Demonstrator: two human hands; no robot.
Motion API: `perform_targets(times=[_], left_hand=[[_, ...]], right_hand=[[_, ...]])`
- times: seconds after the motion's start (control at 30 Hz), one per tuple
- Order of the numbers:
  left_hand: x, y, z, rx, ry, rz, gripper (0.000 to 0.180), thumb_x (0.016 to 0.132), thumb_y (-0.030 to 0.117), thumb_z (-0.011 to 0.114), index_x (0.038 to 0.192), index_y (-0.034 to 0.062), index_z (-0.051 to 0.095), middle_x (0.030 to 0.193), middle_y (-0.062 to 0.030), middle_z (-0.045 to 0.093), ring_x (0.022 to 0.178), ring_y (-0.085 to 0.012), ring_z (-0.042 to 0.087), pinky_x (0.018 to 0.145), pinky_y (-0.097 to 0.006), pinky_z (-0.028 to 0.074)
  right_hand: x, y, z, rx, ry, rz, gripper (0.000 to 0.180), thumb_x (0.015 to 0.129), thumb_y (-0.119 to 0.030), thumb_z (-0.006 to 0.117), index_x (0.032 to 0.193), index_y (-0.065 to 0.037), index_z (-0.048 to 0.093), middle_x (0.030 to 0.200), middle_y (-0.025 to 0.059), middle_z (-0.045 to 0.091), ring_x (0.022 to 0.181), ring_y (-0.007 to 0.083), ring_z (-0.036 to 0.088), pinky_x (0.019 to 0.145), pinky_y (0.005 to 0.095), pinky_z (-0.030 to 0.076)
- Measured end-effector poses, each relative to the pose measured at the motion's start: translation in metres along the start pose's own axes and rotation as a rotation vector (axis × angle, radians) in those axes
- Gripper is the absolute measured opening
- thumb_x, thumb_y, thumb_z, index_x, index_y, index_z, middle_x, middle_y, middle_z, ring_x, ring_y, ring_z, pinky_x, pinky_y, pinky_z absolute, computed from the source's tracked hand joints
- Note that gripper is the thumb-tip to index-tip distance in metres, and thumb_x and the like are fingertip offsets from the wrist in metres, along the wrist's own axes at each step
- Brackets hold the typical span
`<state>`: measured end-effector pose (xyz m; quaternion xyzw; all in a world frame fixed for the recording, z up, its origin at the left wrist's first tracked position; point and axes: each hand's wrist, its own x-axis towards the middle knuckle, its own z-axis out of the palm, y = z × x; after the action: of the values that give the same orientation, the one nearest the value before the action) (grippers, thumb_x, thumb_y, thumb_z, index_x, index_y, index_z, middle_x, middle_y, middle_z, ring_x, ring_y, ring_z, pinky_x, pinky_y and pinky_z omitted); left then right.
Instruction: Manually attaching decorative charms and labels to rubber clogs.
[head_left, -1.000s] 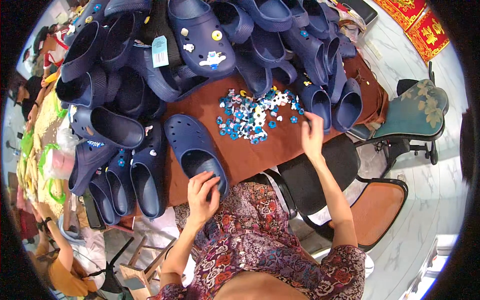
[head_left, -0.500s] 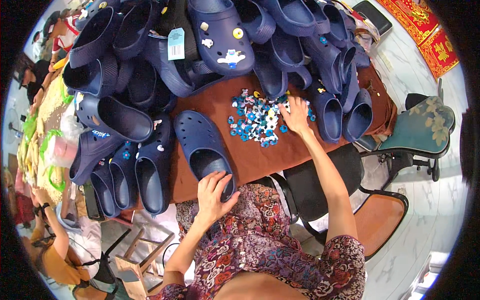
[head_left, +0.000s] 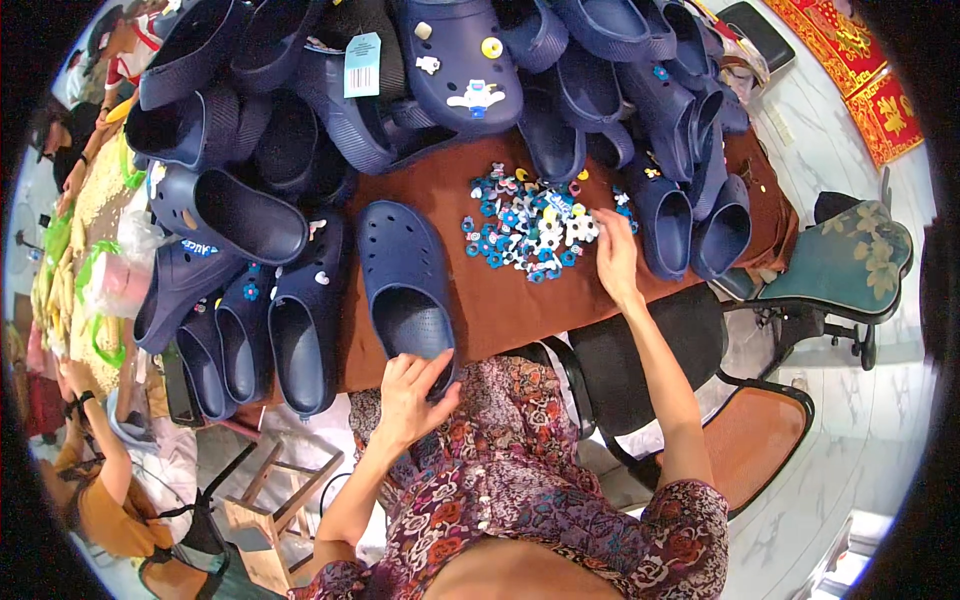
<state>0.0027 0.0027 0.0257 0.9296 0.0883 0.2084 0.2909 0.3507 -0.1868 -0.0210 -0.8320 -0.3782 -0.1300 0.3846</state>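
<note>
The left hand (head_left: 408, 400) bends at the near edge of the tabletop (head_left: 500, 315), fingers (head_left: 405, 366) curled, thumb apart. The right arm (head_left: 664, 362) stretches farther; its hand (head_left: 617, 262) is over the right half, fingers pointing away.

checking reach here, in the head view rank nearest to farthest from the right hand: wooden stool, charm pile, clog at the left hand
1. Charm pile: just left of the right hand, on brown cloth.
2. Clog: farther left, at the left hand.
3. Wooden stool: lower left.
</note>
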Motion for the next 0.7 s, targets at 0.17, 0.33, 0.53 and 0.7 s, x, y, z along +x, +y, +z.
perform_targets(times=[0.17,0.33,0.53,0.7], left_hand=[[-0.013,-0.003,-0.009,0.004,-0.006,-0.028,0.046,0.07,0.012,0.073,0.114,0.0038,0.064,0.075,-0.0048,0.06,0.073,-0.024,0.053,0.07,-0.037,0.042],[-0.016,0.0,-0.012,0.007,-0.039,-0.048,0.043,0.073,0.012,0.072,0.116,0.0057,0.064,0.074,-0.0097,0.06,0.065,-0.0269,0.053,0.061,-0.038,0.043],[-0.029,0.002,-0.029,-0.075,-0.133,-0.135,0.05,0.076,0.014,0.072,0.124,0.0089,0.06,0.078,-0.0075,0.066,0.065,-0.025,0.058,0.06,-0.037,0.049],[-0.022,0.016,-0.056,-0.303,-0.347,-0.441,0.056,0.08,0.013,0.07,0.133,0.0088,0.053,0.094,-0.0115,0.07,0.083,-0.0202,0.067,0.076,-0.034,0.055]], right_hand=[[-0.007,-0.011,-0.002,-0.032,0.008,0.051,0.018,0.088,-0.002,0.055,0.105,0.0,0.062,0.098,0.0147,0.062,0.097,0.0326,0.058,0.086,0.0411,0.045],[0.0,-0.027,0.007,-0.156,-0.054,0.011,0.036,0.077,-0.02,0.075,0.106,-0.003,0.062,0.097,0.0152,0.058,0.092,0.0328,0.057,0.081,0.0412,0.045],[0.012,-0.038,0.009,-0.206,-0.132,0.05,0.037,0.073,-0.026,0.078,0.096,-0.004,0.061,0.087,0.013,0.058,0.083,0.0321,0.057,0.073,0.0424,0.045],[0.009,-0.033,0.009,-0.242,-0.163,0.02,0.026,0.076,-0.017,0.067,0.096,-0.003,0.061,0.091,0.0158,0.059,0.086,0.0349,0.057,0.076,0.044,0.046]])
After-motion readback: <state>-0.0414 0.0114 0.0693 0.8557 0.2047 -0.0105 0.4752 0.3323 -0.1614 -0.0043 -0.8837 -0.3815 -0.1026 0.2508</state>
